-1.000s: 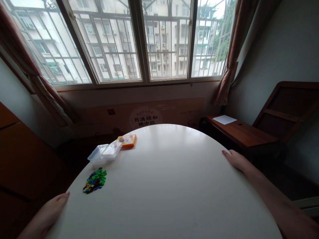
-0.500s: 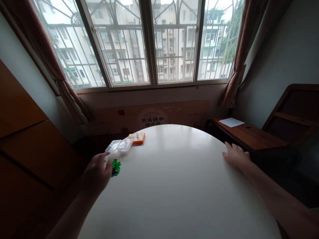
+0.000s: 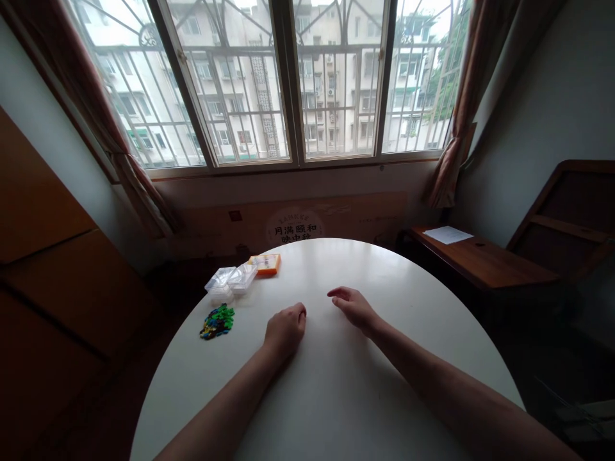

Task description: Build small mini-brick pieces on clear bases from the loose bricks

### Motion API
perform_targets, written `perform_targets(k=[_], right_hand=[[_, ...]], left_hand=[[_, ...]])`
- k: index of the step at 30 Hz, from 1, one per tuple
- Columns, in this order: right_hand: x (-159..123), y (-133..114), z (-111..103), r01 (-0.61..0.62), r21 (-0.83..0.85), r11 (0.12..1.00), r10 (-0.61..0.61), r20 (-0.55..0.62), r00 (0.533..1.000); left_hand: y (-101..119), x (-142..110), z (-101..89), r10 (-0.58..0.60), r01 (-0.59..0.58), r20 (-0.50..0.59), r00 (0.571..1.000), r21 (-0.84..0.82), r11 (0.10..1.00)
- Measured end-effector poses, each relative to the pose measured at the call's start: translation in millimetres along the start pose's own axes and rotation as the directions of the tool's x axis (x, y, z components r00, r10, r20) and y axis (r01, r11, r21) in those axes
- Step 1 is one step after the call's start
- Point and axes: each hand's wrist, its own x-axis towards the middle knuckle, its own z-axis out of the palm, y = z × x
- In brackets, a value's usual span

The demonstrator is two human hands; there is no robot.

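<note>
Over the middle of the white round table (image 3: 336,397), my left hand (image 3: 286,326) is loosely curled, its fingers folded in and no object showing in them. My right hand (image 3: 354,307) faces it from the right, thumb and forefinger apart, holding nothing. A gap separates the two hands. To the left of my left hand lies a heap of small green, blue, yellow and dark pieces (image 3: 218,321). Just behind the heap are clear plastic boxes (image 3: 230,280), and past them an orange and white flat box (image 3: 266,264). Neither hand touches these things.
The table's curved edge runs close behind the boxes. A brown wooden bench (image 3: 490,259) with white paper (image 3: 448,235) on it stands beyond the right edge. Wooden cabinets (image 3: 43,269) are on the left, and a printed cardboard panel (image 3: 365,218) lies below the window.
Both hands have moved inward from the table's left and right edges to its middle. My left hand has curled up and no longer covers the heap. The boxes stay put.
</note>
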Motion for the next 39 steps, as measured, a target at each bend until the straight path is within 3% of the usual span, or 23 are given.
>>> perform_targets(k=[7,14,18,23,30,34,37,39], right_hand=[[-1,14,2,-0.033,0.157,0.987,0.044,-0.063,0.997],[1,21,-15,-0.093,0.364,0.927,0.201,-0.27,0.942],[1,28,-27,-0.075,0.351,0.933,0.201,-0.337,0.92],[0,37,-29,0.008,0.246,0.969,0.113,-0.473,0.874],[0,43,-24,0.016,0.198,0.98,0.072,-0.429,0.901],[2,45,-26,-0.005,0.199,0.98,0.091,-0.422,0.902],[3,47,-27,-0.013,0.196,0.98,0.097,-0.425,0.9],[4,48,-27,-0.015,0.192,0.981,0.097,-0.425,0.9]], left_hand=[[0,-4,4.7,0.025,-0.026,0.008,1.0,0.006,1.0],[-14,-8,-1.7,0.125,-0.119,0.062,0.99,-0.097,0.988],[-19,-9,-2.9,0.17,-0.155,0.085,0.982,-0.161,0.975],[-20,-9,-2.6,0.177,-0.159,0.079,0.981,-0.197,0.967],[-18,-10,-1.6,0.15,-0.139,0.046,0.988,-0.187,0.972],[-19,-8,-7.3,0.063,-0.067,-0.043,0.997,-0.11,0.992],[-38,-3,-25.6,0.015,-0.02,-0.117,0.993,-0.04,0.999],[-63,0,-43.1,-0.006,0.004,-0.166,0.986,-0.012,1.0]])
